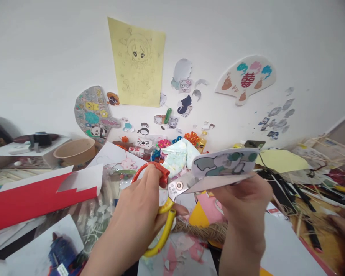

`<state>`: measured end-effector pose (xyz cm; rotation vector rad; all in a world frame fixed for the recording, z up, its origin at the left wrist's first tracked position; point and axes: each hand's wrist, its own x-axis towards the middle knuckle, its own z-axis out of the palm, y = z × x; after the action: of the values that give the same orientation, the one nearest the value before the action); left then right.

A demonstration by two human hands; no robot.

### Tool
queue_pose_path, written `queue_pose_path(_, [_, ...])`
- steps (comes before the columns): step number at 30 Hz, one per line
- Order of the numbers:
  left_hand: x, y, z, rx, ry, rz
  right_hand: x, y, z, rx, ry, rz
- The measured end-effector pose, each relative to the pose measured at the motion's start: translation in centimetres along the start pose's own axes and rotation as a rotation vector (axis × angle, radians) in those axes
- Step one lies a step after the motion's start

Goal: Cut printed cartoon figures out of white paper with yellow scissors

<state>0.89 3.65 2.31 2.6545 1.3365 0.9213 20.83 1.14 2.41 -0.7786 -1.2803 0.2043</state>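
Note:
My left hand (145, 199) grips a pair of scissors (179, 186) with one red and one yellow handle. Its fingers wrap round the red handle and the thumb is by the yellow one. The scissor blades point right, against a piece of paper with a grey and green cartoon drawing (224, 163). That paper is folded or bent, and my right hand (244, 199) holds it from below at its right side. How far the blades are open is hidden by the paper.
Red paper (40, 197) lies at the left near a tan bowl (76, 150). Twine (201, 231) and paper scraps (184, 249) are below my hands. Black pens and sticks (287, 191) lie right. Another person's hand (343, 226) shows at the right edge.

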Motion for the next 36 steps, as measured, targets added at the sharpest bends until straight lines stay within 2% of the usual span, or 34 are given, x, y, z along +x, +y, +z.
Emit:
queue_pose_path(10, [0.1, 0.2, -0.2, 0.025, 0.086, -0.002, 0.0, 0.1, 1.2, -0.066, 0.063, -0.014])
queue_pose_path(16, [0.3, 0.1, -0.2, 0.093, 0.143, 0.022, -0.1, 0.5, 1.7, -0.113, 0.052, -0.086])
queue_pose_path(26, [0.2, -0.4, -0.3, 0.213, 0.209, 0.036, -0.1, 0.7, 1.8, -0.088, -0.024, -0.115])
queue_pose_path(29, [0.1, -0.6, -0.4, 0.245, 0.219, 0.062, -0.1, 1.1, 1.8, -0.068, -0.006, -0.060])
queue_pose_path(36, [0.1, -0.8, -0.5, 0.290, 0.227, 0.045, -0.3, 1.4, 2.4, -0.053, 0.080, -0.060])
